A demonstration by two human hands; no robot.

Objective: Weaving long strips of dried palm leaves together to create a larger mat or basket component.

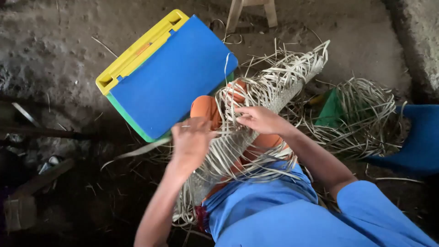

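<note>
Work: your half-woven mat of pale flat cane strips lies across your lap.
Left hand: clamped on loose strips; keep them taut.
Right hand: fingers pinched on one strip; press it snug.
Beside: blue-and-yellow plastic box.

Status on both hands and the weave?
Left hand and right hand grip pale cane strips of half-woven mat across lap. Loose strips around, nothing blocking.
</note>
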